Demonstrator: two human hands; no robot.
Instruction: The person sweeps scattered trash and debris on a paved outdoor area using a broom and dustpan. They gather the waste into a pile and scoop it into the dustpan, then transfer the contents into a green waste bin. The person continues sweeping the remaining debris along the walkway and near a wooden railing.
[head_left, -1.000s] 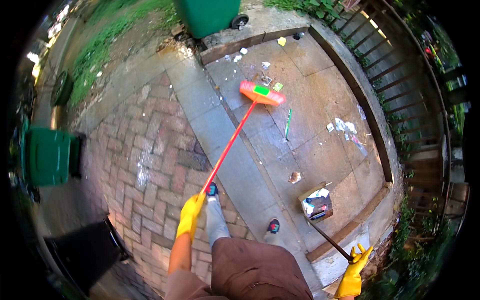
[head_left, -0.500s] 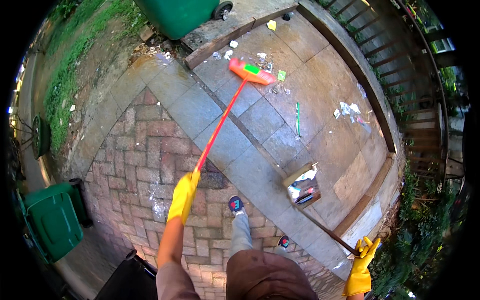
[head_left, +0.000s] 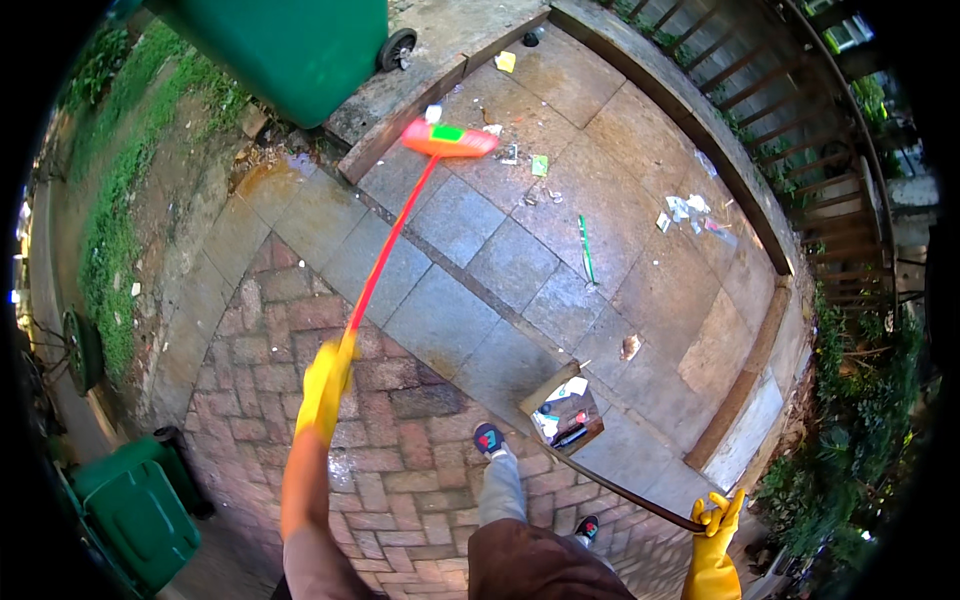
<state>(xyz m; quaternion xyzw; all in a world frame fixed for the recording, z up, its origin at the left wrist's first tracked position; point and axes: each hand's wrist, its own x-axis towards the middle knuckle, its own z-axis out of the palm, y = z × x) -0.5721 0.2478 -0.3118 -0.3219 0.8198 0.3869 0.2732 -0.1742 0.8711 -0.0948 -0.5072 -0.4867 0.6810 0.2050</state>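
Note:
My left hand (head_left: 325,388), in a yellow rubber glove, is closed round the red and yellow handle of a broom (head_left: 392,245). The orange-red broom head (head_left: 455,141) with a green patch is on the paving by the wooden edging, next to white scraps (head_left: 510,154) and a small green packet (head_left: 540,165). My right hand (head_left: 715,518), also gloved in yellow, grips the dark pole of a long-handled dustpan (head_left: 568,412). Papers, a dark stick-like piece and other rubbish lie inside the pan. It rests low beside my foot; its exact contact with the ground is hard to tell.
A green strip (head_left: 586,250), a brownish scrap (head_left: 630,347), a litter pile (head_left: 692,212) and a yellow scrap (head_left: 505,62) lie on the slabs. Wheeled green bins stand top left (head_left: 290,50) and lower left (head_left: 138,525). Wooden edging (head_left: 690,135) and a railing (head_left: 770,85) border the right.
The broom head has moved left along the slabs with my left hand. My right hand has drawn the dustpan nearer, toward my foot; a brownish scrap now shows on the ground beyond it.

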